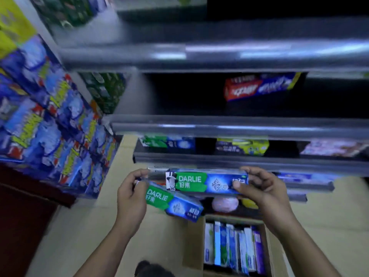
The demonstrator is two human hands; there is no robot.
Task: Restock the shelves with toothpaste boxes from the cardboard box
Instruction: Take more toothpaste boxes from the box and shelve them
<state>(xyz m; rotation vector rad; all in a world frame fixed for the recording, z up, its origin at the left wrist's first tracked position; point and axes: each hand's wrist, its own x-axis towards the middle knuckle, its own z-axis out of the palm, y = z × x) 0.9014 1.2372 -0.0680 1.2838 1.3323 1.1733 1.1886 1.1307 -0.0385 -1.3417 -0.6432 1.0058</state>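
Above the cardboard box (194,242), the left hand (130,194) is gripping the lower toothpaste box (175,204) and the right hand (259,188) is pinching the upper toothpaste box (207,181), probably risking a drop if either grip loosens before the shelf (219,158).

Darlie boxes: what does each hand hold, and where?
Right hand pinches the upper Darlie box at its right end. Left hand grips the lower Darlie box at its left end; its fingertips also reach the upper box's left end.
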